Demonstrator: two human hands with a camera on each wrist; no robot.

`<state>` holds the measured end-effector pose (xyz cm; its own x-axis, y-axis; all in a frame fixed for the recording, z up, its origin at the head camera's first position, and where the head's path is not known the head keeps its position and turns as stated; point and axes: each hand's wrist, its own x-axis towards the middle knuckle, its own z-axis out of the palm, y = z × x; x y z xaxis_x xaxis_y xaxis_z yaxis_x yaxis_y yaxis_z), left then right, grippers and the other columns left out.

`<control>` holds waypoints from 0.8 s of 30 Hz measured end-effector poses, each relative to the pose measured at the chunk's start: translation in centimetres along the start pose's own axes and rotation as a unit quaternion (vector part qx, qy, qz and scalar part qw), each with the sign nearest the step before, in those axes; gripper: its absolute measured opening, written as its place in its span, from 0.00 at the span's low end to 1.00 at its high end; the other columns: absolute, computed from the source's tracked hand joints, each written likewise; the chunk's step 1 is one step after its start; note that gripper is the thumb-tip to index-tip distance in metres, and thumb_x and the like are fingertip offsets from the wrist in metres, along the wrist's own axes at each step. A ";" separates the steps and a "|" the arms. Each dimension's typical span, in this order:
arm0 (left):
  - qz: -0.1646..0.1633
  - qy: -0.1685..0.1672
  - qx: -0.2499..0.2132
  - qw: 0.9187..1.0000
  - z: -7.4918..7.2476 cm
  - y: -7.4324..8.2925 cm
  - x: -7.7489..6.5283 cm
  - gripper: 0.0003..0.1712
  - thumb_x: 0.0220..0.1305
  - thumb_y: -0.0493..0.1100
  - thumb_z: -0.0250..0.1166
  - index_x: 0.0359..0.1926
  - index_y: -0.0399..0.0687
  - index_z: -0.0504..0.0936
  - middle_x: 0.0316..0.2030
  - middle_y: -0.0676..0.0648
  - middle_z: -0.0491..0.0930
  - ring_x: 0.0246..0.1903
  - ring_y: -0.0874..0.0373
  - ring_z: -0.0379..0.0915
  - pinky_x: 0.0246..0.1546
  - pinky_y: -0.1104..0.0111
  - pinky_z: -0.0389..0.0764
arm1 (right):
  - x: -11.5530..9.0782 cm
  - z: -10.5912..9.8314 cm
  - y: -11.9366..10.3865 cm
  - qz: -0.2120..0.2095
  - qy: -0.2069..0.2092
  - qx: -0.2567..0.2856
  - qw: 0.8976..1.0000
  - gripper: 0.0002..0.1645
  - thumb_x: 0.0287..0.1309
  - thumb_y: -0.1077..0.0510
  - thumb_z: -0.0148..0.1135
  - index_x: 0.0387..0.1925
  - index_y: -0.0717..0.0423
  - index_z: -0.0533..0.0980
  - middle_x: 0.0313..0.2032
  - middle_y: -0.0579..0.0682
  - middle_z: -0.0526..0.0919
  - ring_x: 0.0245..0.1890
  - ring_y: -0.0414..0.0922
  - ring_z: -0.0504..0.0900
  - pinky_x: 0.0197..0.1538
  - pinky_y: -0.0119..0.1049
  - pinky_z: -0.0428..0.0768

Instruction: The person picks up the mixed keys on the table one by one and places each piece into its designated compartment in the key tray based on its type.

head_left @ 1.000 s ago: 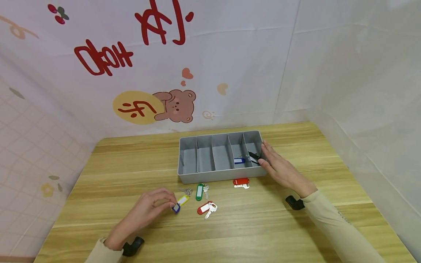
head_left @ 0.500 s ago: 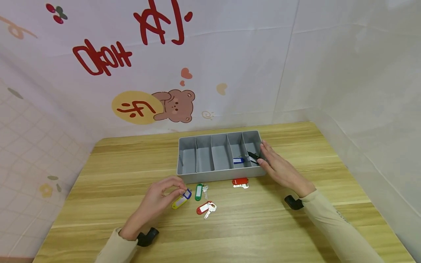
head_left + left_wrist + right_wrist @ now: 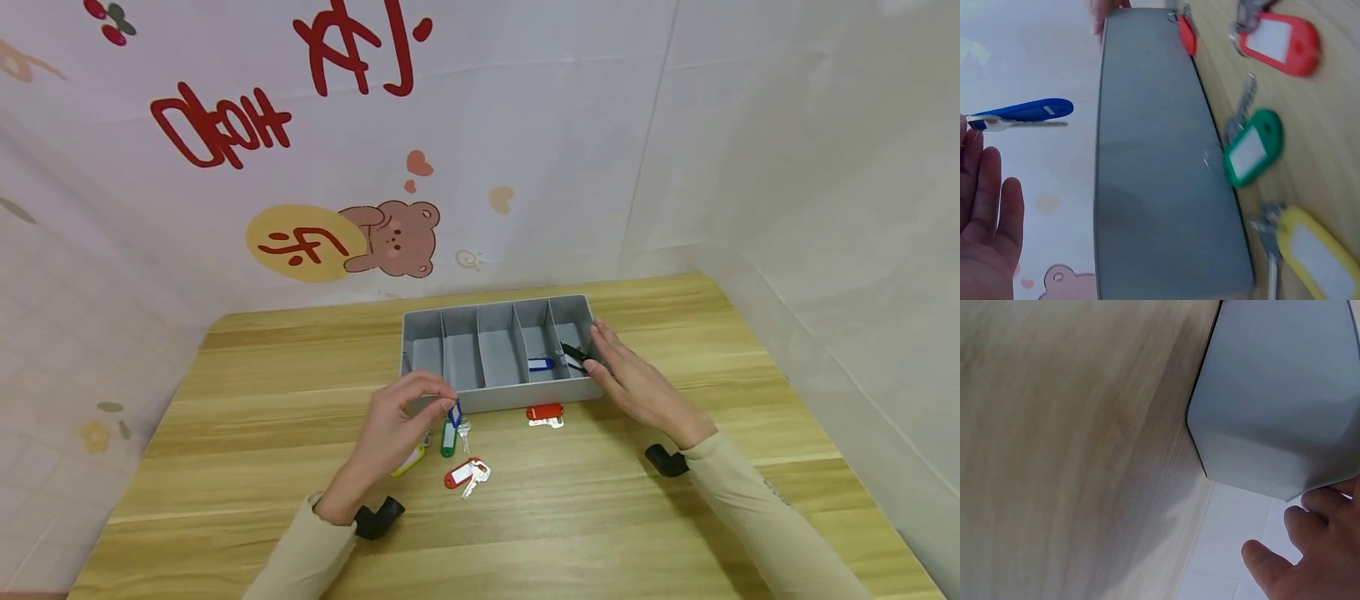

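Observation:
My left hand (image 3: 392,427) pinches a blue key tag (image 3: 454,414) between thumb and index finger, in front of the grey divided tray (image 3: 517,395). In the left wrist view, a silver key (image 3: 1035,124) hangs alongside the blue tag (image 3: 1047,109); the other fingers are loosely extended. My right hand (image 3: 642,385) rests against the tray's right end, its fingers fairly straight along the wall and the thumb over the front corner. Below the left hand lie a green key tag (image 3: 448,438), a yellow key tag (image 3: 408,461), partly covered, and a red key tag (image 3: 459,475), with keys.
Another red key tag (image 3: 544,412) with a key lies before the tray's front wall. Inside the tray, a blue key tag (image 3: 540,364) sits in the second compartment from the right and a black item (image 3: 574,352) in the rightmost. A white printed backdrop (image 3: 562,125) stands behind the table.
Carrying the blue key tag, my left hand has moved right and forward, from beside the yellow tag to above the green one near the tray. The right hand stays at the tray's end.

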<state>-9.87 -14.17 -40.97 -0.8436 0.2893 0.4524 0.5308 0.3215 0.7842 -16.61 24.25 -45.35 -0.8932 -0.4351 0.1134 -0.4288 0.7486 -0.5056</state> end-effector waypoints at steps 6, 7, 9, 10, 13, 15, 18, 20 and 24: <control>-0.007 0.007 -0.027 1.000 1.3 0.6 1.7 0.06 0.67 0.34 0.70 0.41 0.48 0.89 0.43 0.54 0.86 0.49 0.57 0.81 0.54 0.58 0.79 | 0.1 -0.2 -0.2 0.000 -0.002 -0.002 1.000 0.42 0.83 0.43 0.42 0.81 0.65 0.46 0.82 0.62 0.42 0.81 0.59 0.45 0.76 0.61 0.53; -0.010 0.008 -0.030 0.999 1.6 0.7 1.9 0.05 0.68 0.34 0.70 0.41 0.48 0.89 0.43 0.54 0.86 0.49 0.57 0.81 0.54 0.58 0.80 | 0.0 -0.2 -0.2 0.000 -0.001 -0.001 1.000 0.42 0.83 0.43 0.42 0.81 0.66 0.47 0.82 0.62 0.42 0.81 0.59 0.45 0.76 0.61 0.53; -0.010 0.007 -0.034 0.999 2.1 0.8 2.5 0.05 0.68 0.35 0.70 0.41 0.48 0.89 0.43 0.55 0.86 0.49 0.58 0.81 0.54 0.57 0.80 | 0.0 -0.1 -0.2 -0.001 0.001 -0.002 1.000 0.42 0.83 0.44 0.42 0.81 0.66 0.47 0.82 0.62 0.42 0.81 0.59 0.45 0.76 0.60 0.53; -0.010 0.007 -0.034 0.999 2.3 0.9 2.8 0.05 0.68 0.35 0.70 0.41 0.49 0.90 0.43 0.55 0.86 0.49 0.58 0.81 0.54 0.57 0.80 | 0.0 -0.1 -0.2 -0.001 0.002 -0.002 1.000 0.42 0.83 0.44 0.42 0.81 0.66 0.47 0.82 0.61 0.42 0.81 0.58 0.45 0.76 0.60 0.53; -0.006 0.006 -0.033 0.999 3.0 1.1 3.6 0.05 0.68 0.36 0.70 0.41 0.49 0.90 0.44 0.55 0.86 0.48 0.59 0.81 0.54 0.56 0.80 | 0.0 -0.1 -0.2 0.000 0.003 -0.002 1.000 0.42 0.83 0.43 0.43 0.81 0.65 0.47 0.82 0.61 0.43 0.81 0.58 0.46 0.76 0.60 0.53; -0.001 0.005 -0.031 1.000 3.5 1.2 4.2 0.04 0.69 0.36 0.70 0.41 0.49 0.90 0.43 0.55 0.86 0.47 0.59 0.81 0.53 0.58 0.80 | 0.0 -0.1 -0.2 0.001 0.001 -0.001 1.000 0.42 0.83 0.43 0.43 0.81 0.65 0.47 0.82 0.62 0.43 0.81 0.59 0.46 0.76 0.60 0.53; 0.003 0.003 -0.025 1.000 4.2 1.4 5.0 0.04 0.69 0.38 0.70 0.41 0.50 0.90 0.42 0.56 0.86 0.46 0.60 0.81 0.50 0.60 0.80 | 0.0 -0.2 -0.3 0.003 0.001 -0.001 1.000 0.42 0.82 0.43 0.43 0.81 0.65 0.48 0.82 0.62 0.43 0.80 0.59 0.46 0.76 0.61 0.54; 0.006 0.002 -0.025 1.000 4.7 1.4 5.6 0.04 0.69 0.38 0.70 0.41 0.50 0.90 0.42 0.57 0.86 0.46 0.61 0.81 0.50 0.61 0.80 | 0.0 -0.2 -0.4 0.002 0.001 -0.001 1.000 0.42 0.82 0.43 0.43 0.81 0.66 0.48 0.81 0.62 0.43 0.80 0.60 0.46 0.76 0.61 0.54; 0.011 -0.001 -0.042 0.999 5.6 1.5 6.5 0.04 0.70 0.38 0.69 0.42 0.47 0.90 0.42 0.56 0.86 0.45 0.61 0.80 0.46 0.60 0.80 | 0.0 -0.3 -0.5 -0.001 0.003 -0.005 1.000 0.42 0.82 0.44 0.43 0.80 0.67 0.48 0.81 0.63 0.43 0.80 0.63 0.47 0.76 0.61 0.54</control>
<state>-14.10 -6.79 -39.21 -0.8311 0.2970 0.4701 0.5412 0.2379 0.8065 -16.45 24.05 -44.87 -0.8933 -0.4332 0.1196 -0.4316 0.7527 -0.4972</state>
